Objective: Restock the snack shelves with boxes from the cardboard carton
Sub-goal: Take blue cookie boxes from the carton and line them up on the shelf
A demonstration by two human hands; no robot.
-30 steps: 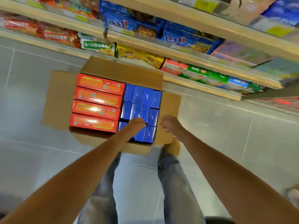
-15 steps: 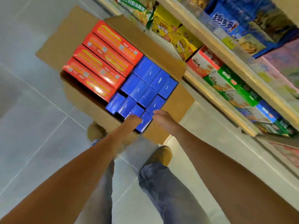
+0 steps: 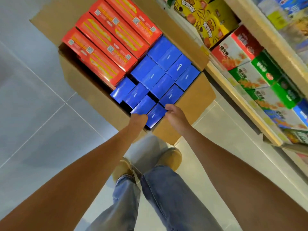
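Observation:
An open cardboard carton stands on the floor by the shelves. Several long red boxes fill its left part and several small blue boxes its right part. At the carton's near corner both hands are on one blue box that sits slightly raised. My left hand grips its left side and my right hand grips its right side, fingers curled over its top edge.
Snack shelves run along the right, stocked with yellow, red-and-white and green boxes. The carton's flaps are folded outward. My shoes stand just in front of the carton on grey floor tiles.
The view has swung closer and down toward the carton. Both hands have closed in on the nearest blue box at the corner and now hold its sides.

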